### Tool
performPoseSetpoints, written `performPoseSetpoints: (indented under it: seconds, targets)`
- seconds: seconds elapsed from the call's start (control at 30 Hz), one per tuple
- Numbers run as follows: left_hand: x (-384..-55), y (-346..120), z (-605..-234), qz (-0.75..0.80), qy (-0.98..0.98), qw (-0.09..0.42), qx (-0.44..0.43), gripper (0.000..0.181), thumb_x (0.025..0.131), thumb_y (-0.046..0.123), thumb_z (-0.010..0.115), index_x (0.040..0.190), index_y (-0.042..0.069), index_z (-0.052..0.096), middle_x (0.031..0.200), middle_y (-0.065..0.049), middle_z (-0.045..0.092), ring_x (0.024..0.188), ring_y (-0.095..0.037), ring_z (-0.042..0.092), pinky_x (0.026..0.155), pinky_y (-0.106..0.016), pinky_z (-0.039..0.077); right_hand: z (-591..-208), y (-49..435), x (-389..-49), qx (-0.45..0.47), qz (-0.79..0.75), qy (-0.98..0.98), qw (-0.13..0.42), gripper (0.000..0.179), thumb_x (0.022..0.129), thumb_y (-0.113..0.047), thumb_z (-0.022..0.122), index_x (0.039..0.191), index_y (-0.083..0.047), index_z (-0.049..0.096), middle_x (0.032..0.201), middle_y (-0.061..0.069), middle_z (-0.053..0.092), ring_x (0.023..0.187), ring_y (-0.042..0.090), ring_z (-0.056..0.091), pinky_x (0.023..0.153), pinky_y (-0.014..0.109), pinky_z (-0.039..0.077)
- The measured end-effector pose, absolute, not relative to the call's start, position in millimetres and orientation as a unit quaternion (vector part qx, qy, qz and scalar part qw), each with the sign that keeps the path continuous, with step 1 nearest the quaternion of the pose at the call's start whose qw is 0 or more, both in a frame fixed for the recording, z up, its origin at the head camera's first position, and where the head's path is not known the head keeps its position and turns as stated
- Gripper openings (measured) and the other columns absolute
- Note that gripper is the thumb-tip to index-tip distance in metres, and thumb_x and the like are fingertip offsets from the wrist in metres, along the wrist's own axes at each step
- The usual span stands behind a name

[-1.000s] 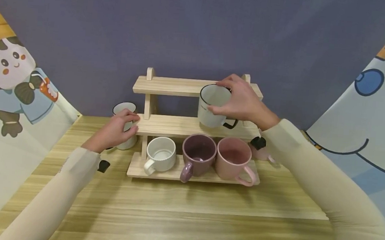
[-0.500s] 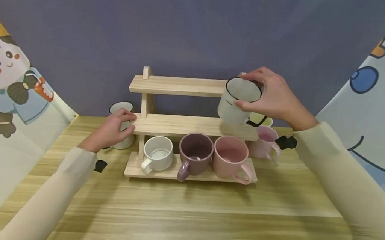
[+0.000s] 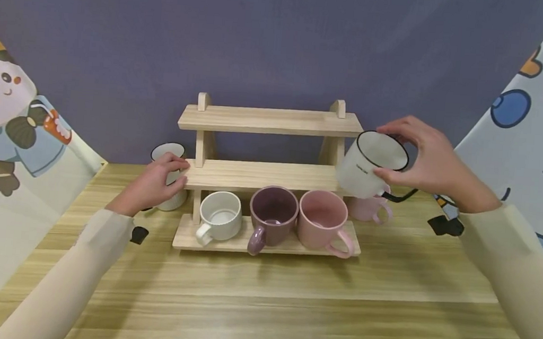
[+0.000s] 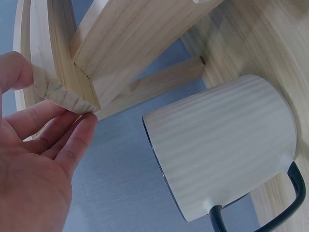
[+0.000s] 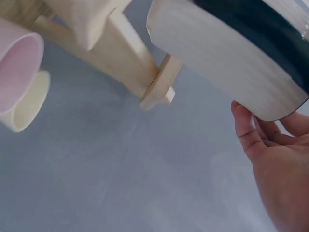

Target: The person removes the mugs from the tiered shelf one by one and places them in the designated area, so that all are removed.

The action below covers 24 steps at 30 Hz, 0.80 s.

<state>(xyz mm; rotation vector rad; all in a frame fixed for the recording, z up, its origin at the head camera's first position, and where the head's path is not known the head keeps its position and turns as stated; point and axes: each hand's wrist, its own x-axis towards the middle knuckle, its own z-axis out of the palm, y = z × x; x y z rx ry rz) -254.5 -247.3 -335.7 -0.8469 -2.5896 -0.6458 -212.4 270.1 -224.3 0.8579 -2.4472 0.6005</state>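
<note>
My right hand (image 3: 432, 163) holds a white enamel-style mug (image 3: 364, 171) by its rim, thumb at the near side and fingers at the far side. The mug has a black rim and black handle, and tilts at the right end of the wooden rack (image 3: 261, 175), above the table. With thumb and fingers on either face, my left hand (image 3: 153, 181) grips the left end of the rack's middle shelf. Behind that hand stands a second white mug with a dark rim (image 4: 222, 145), its side ribbed, partly hidden in the head view.
On the rack's bottom shelf sit a small white cup (image 3: 220, 216), a purple mug (image 3: 273, 217) and a pink mug (image 3: 325, 221). Behind its right end are another pink mug (image 3: 366, 208) and a pale yellow cup (image 5: 31, 104). A grey-blue cloth (image 3: 281, 42) hangs behind.
My right hand has carried the white mug from over the middle shelf rightward past the rack's end, tilting and lowering it. My left hand has kept its grip on the shelf.
</note>
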Motion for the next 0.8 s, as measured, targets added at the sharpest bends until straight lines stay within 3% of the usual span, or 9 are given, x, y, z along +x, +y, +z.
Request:
performPoseSetpoints:
  seconds: [0.3,0.57,0.8]
  targets:
    - [-254,-249,-335,-0.228,-0.911,0.172,-0.298,0.028,0.088,0.004,0.060,0.112,-0.011,0.061,0.108,-0.018,0.054,0.102,-0.036,0.053,0.088,-0.051,0.041,-242,299,-189,0.284,0.203,-0.911,0.220,0.072,0.057,-0.014,0.089,0.123,-0.008,0.060,0.112,-0.001,0.055,0.092,0.006,0.048,0.071,0.023,0.037]
    - [-254,-248,-334,-0.230,-0.912,0.168,-0.296,0.029,0.088,0.004,0.060,0.113,-0.010,0.062,0.109,-0.018,0.054,0.103,-0.036,0.053,0.089,-0.049,0.041,-265,320,-178,0.235,0.208,-0.932,0.179,0.067,0.059,-0.018,0.090,0.119,-0.011,0.062,0.116,0.001,0.054,0.095,0.013,0.048,0.077,0.043,0.039]
    - [-255,-247,-336,-0.234,-0.905,0.178,-0.307,0.027,0.087,0.002,0.060,0.111,-0.011,0.062,0.108,-0.019,0.054,0.102,-0.036,0.054,0.088,-0.050,0.041,-292,327,-179,0.228,0.201,-0.939,0.162,0.064,0.058,-0.024,0.091,0.115,-0.011,0.064,0.113,-0.001,0.055,0.098,0.017,0.050,0.073,0.043,0.041]
